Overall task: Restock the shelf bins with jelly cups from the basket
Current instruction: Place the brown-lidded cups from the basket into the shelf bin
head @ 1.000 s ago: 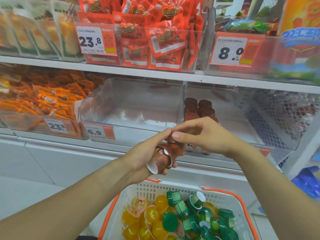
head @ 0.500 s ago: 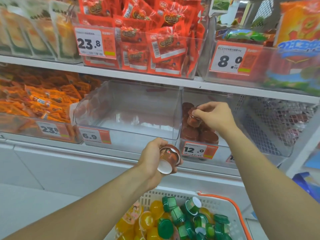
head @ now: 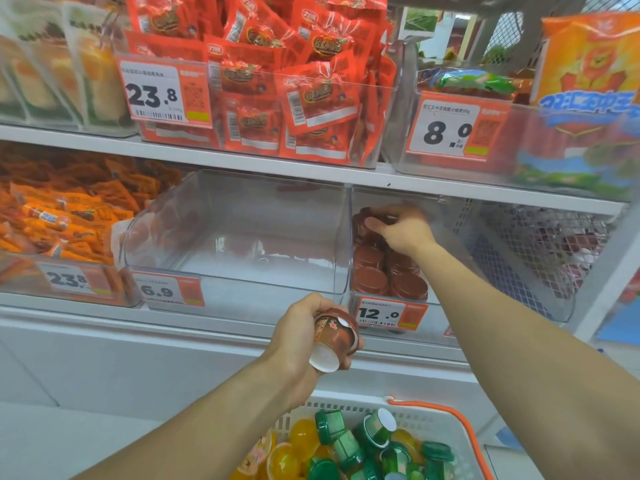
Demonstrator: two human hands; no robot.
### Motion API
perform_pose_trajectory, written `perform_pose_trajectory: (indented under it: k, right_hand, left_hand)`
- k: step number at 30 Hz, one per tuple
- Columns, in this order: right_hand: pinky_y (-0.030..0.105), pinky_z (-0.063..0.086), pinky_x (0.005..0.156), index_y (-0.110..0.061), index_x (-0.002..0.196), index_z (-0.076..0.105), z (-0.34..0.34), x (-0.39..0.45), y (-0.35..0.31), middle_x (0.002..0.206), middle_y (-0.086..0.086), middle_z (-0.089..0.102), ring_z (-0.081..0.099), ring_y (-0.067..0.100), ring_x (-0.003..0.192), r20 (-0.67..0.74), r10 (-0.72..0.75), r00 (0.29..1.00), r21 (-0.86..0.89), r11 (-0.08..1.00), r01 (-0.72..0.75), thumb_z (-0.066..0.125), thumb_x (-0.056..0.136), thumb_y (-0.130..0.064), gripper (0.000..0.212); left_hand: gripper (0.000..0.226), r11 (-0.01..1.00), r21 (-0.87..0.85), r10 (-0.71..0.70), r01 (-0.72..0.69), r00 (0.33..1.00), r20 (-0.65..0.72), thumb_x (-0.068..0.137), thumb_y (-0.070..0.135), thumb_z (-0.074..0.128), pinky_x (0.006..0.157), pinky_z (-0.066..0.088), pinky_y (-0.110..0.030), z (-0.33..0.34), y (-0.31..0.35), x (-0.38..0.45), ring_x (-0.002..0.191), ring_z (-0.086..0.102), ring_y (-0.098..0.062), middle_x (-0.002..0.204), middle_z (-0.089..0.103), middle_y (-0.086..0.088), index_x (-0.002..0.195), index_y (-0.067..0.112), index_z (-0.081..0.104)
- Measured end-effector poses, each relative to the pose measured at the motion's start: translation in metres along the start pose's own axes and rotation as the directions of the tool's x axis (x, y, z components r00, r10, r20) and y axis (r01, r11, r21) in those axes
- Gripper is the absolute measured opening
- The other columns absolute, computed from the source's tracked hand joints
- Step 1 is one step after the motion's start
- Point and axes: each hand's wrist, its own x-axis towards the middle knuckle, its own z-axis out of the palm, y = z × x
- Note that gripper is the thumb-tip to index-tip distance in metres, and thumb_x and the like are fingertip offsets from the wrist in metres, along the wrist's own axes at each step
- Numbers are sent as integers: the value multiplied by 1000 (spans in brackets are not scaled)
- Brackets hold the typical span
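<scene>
- Holding a brown cup (head: 334,336) in the left hand (head: 304,337), fingers curled round it, white base tilted down toward the camera, just in front of the shelf edge below the bins.
- Right hand (head: 403,228) is deep in the right bin (head: 391,306), fingers bent down onto the top of the brown stack (head: 388,271); can't tell if it's pinching a cup or just touching, it's blurry.
- That bin has the 12.0 tag (head: 391,315).
- Middle bin (head: 239,237), tagged 6.9, sits just left of it.
- Basket (head: 446,415) is near, bottom of view, with green cups (head: 349,445) and yellow cups (head: 298,448) piled in.
</scene>
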Motion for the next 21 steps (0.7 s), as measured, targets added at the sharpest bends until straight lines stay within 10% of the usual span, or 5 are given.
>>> perform_pose_trajectory:
  k: [7, 12, 17, 21]
  right_hand:
    - [9, 33, 87, -19, 127, 67, -4, -9, -1, 135, 0, 62, 55, 18, 124, 50, -33, 998, -72, 997, 36, 65, 95, -26, 33]
    - [22, 35, 106, -17, 136, 60, -9, -13, 2, 145, 8, 53, 50, 25, 132, 87, -87, 992, -169, 980, 101, 54, 101, -20, 36]
    - [15, 48, 67, -15, 95, 75, -21, -59, -19, 91, -2, 74, 59, 2, 67, -140, -205, 969, -31, 979, 203, 49, 89, 4, 32]
    - [25, 43, 53, -9, 73, 71, -33, -107, -37, 60, 15, 65, 55, 18, 51, 173, -247, 953, 329, 927, 180, 54, 73, 9, 24]
  left_hand:
    - [21, 999, -20, 44, -44, 999, -14, 94, 19, 47, 48, 45, -30, 1, -2, 4, 73, 66, -34, 69, 68, -16, 93, 2, 60]
    - [25, 995, -67, 79, -79, 997, -12, 96, 21, 45, 48, 45, -30, 7, -3, 0, 71, 65, -34, 65, 67, -15, 93, 0, 60]
    - [29, 977, -140, 153, -159, 987, -49, 92, 16, 41, 54, 51, -35, 4, -3, -1, 75, 61, -36, 71, 65, -20, 91, -6, 60]
    - [13, 973, -106, 202, -203, 979, -26, 92, 9, 50, 65, 49, -39, 4, 3, 1, 68, 59, -31, 77, 63, -17, 91, -1, 59]
